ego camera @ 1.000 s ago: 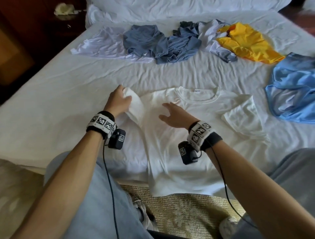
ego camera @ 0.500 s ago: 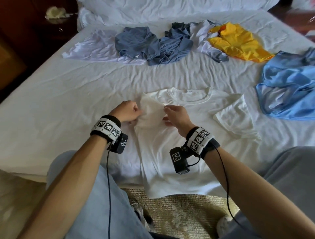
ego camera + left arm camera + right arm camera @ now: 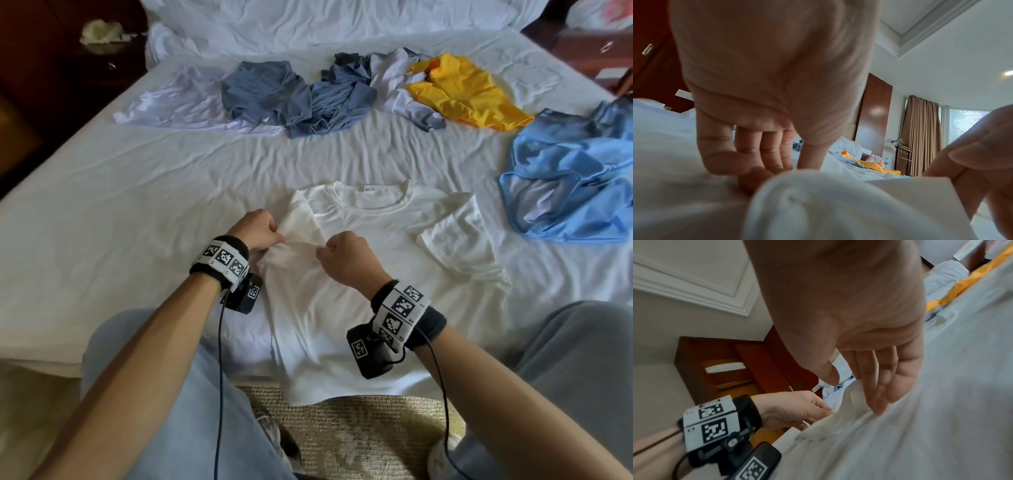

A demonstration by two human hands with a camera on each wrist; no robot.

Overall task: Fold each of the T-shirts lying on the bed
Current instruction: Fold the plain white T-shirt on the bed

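Observation:
A white T-shirt [image 3: 359, 291] lies flat, collar away from me, at the bed's near edge, its hem hanging over the edge. Its left sleeve [image 3: 303, 222] is folded inward onto the chest. My left hand [image 3: 260, 231] pinches the fabric at that fold with curled fingers [image 3: 748, 155]. My right hand [image 3: 342, 255] pinches the sleeve's edge just to the right, thumb against fingers [image 3: 875, 394]. The right sleeve [image 3: 455, 236] lies spread out. Unfolded shirts lie farther back: pale white [image 3: 181, 102], grey-blue [image 3: 267, 89], yellow [image 3: 462, 92], light blue [image 3: 565, 181].
Pillows [image 3: 325, 20] line the head of the bed [image 3: 102, 212]. A dark wooden nightstand [image 3: 68, 51] stands at the far left. A woven rug [image 3: 342, 428] lies below the bed edge between my legs [image 3: 154, 377].
My left hand has carried the left sleeve inward over the chest. My right hand has left its flat rest on the shirt and taken hold of the sleeve's edge, nearer to me.

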